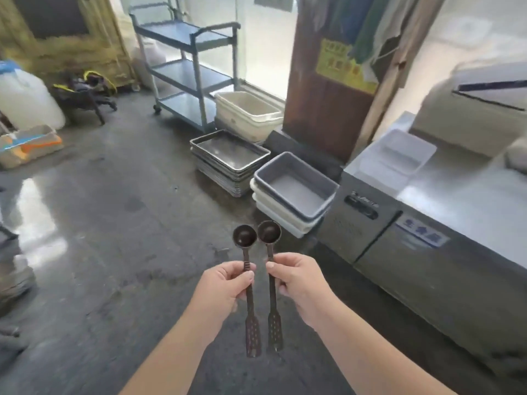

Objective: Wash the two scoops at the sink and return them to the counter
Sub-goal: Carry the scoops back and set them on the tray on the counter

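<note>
Two dark brown long-handled scoops are held side by side over the floor, bowls pointing away from me. My left hand (225, 289) pinches the left scoop (245, 236) partway down its handle. My right hand (299, 280) pinches the right scoop (269, 231) the same way. Each handle ends in a flat perforated paddle hanging below the hands. The steel counter (470, 201) stands to my right. No sink is in view.
On the floor ahead sit stacked metal trays (228, 158), stacked grey and white tubs (296, 192) and cream bins (248, 112). A blue three-shelf cart (188, 69) stands behind them. Clear lidded containers (396, 158) rest on the counter. The wet grey floor stretches left.
</note>
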